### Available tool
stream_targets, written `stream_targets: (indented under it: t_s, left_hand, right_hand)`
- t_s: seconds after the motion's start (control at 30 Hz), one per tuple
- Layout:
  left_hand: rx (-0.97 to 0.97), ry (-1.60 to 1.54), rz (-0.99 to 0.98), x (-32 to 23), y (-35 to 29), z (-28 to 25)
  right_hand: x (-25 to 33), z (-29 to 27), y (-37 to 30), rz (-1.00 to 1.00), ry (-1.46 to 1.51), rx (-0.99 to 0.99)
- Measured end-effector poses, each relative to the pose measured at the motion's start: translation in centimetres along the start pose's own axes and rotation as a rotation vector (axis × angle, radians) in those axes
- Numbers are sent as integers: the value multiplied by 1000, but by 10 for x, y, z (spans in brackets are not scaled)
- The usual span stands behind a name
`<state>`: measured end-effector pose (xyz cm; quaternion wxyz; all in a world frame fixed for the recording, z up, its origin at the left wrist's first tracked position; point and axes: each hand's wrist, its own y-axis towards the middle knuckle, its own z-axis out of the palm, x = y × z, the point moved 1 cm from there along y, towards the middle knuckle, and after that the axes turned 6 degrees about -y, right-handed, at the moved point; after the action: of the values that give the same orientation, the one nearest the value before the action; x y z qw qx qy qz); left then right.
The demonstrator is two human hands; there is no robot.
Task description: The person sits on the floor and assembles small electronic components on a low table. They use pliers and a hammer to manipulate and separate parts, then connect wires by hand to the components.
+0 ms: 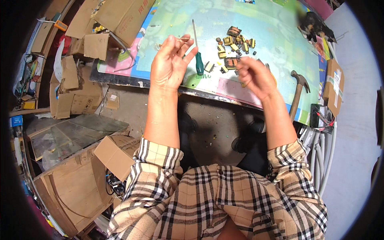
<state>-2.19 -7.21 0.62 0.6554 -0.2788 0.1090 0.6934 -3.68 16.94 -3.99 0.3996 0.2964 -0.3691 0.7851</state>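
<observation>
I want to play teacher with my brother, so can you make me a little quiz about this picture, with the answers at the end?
1. True or false: in the picture, the hammer lies to the left of the small parts.
2. Pick one. What colour is the handle of the screwdriver?
A) red
B) green
C) white
3. Which is nearer the hammer: the left hand or the right hand?

Key:
1. False; the hammer lies to their right.
2. B, green.
3. The right hand.
</observation>
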Motion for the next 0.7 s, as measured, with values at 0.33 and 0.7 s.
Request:
stream_targets:
  t_s: [0.33,0.7]
  left_hand:
    - [-9,347,71,10,2,2]
    - [97,344,47,59,-6,31]
  right_hand:
    - [-33,15,6,102,-812,-60]
    - [-24,51,-11,115,-293,454]
